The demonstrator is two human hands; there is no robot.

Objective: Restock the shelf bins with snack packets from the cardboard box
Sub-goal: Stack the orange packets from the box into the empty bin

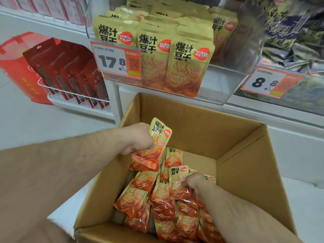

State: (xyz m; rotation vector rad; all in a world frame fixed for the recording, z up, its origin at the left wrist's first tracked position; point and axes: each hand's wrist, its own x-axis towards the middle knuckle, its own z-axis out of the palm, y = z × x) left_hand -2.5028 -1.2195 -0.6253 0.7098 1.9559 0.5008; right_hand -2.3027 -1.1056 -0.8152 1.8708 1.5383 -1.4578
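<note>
An open cardboard box [201, 120] stands on the floor below the shelf, with several yellow-and-orange snack packets [140, 199] lying in it. My left hand [140, 137] grips a bunch of these packets [157, 137] and holds them above the box's left side. Lower in the box, my right hand [196, 181] has its fingers curled around packets [177, 183] that lie on the pile. Above the box, a clear shelf bin [219, 81] holds upright rows of the same yellow packets [185, 67].
Price tags reading 17.8 [115, 60] and 8.8 [266, 81] hang on the bin fronts. A bin of dark green and purple packets [294, 41] sits to the right. A white wire rack with red packets [70, 72] and a red box [17, 67] are at left.
</note>
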